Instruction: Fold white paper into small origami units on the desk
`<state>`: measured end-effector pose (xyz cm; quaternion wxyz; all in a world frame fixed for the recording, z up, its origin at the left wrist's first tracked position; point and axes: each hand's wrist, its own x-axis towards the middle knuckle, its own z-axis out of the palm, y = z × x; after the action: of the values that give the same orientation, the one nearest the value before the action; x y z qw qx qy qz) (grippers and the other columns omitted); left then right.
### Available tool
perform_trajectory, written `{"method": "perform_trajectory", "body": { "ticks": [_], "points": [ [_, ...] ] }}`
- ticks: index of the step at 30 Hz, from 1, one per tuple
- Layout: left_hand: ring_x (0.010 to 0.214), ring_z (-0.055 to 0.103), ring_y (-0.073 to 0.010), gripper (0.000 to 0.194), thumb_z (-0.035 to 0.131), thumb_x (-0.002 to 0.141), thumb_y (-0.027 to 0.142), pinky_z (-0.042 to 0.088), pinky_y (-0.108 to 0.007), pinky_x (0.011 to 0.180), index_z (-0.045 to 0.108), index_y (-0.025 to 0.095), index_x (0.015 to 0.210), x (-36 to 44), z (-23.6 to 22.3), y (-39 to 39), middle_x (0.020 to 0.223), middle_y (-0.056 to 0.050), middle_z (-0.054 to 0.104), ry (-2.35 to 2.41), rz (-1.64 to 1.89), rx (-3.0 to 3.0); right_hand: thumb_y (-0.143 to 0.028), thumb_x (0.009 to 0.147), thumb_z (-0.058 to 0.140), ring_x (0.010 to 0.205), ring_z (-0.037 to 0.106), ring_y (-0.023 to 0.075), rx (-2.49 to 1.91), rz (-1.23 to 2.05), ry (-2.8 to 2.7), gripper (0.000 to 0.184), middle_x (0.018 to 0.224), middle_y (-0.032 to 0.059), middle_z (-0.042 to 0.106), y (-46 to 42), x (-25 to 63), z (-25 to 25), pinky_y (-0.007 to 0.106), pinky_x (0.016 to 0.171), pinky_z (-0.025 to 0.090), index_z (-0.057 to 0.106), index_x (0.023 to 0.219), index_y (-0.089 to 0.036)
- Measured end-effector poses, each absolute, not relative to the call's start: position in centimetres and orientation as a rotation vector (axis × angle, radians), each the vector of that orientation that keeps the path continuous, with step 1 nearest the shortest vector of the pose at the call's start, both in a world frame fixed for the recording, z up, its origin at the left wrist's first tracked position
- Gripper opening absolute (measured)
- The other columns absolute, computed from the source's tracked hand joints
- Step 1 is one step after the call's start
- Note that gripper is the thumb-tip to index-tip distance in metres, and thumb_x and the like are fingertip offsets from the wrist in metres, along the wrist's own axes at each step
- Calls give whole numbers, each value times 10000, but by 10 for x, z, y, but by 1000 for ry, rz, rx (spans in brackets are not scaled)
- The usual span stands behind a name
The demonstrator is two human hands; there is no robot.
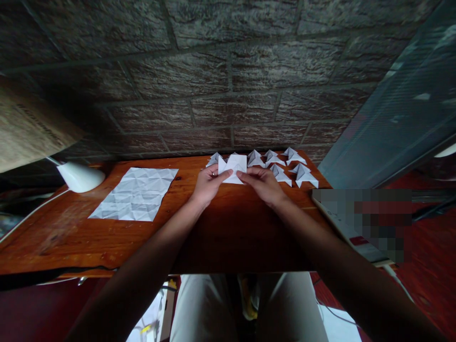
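A partly folded piece of white paper is held up in front of me, over the back of the table. My left hand pinches its left side, thumb on the near face; a ring shows on one finger. My right hand grips its right side the same way, and the two thumbs almost meet on the paper. Behind and to the right stand several pointed folded paper pieces, each with creased legs. The held paper and my hands partly cover the leftmost of these pieces.
A creased paper sheet lies on the wooden table at left. A lamp with a white base stands behind it. A brick wall closes off the back. At right is a partly blurred flat object.
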<state>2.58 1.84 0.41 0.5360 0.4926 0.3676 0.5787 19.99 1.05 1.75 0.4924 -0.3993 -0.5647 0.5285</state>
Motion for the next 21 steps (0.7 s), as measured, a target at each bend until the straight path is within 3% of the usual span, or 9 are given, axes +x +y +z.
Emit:
{"method": "perform_trajectory", "body": {
  "ticks": [13,18,21],
  "points": [
    [784,665,-177,334,875,666,383,496,-292,790,774,181,912,27,13,13,856,-28,772,897,1430,1233,-721,800,623,587,400,109,-964,1102,-1572,546,612,-30,511,11,204,20,255,557,350,585,639,-201],
    [811,675,-176,342,865,675,363,504,-281,809,772,177,947,25,8,16,896,-27,779,866,1447,1234,-699,844,578,623,458,124,-935,1075,-1633,516,637,-25,535,14,203,16,263,607,404,610,709,-202],
    [842,672,-191,342,869,651,349,497,-292,827,760,174,925,24,6,18,894,-31,769,881,1420,1209,-660,806,655,692,559,141,-916,1153,-1565,457,702,-11,622,16,201,11,278,685,477,639,764,-205]
  ]
}}
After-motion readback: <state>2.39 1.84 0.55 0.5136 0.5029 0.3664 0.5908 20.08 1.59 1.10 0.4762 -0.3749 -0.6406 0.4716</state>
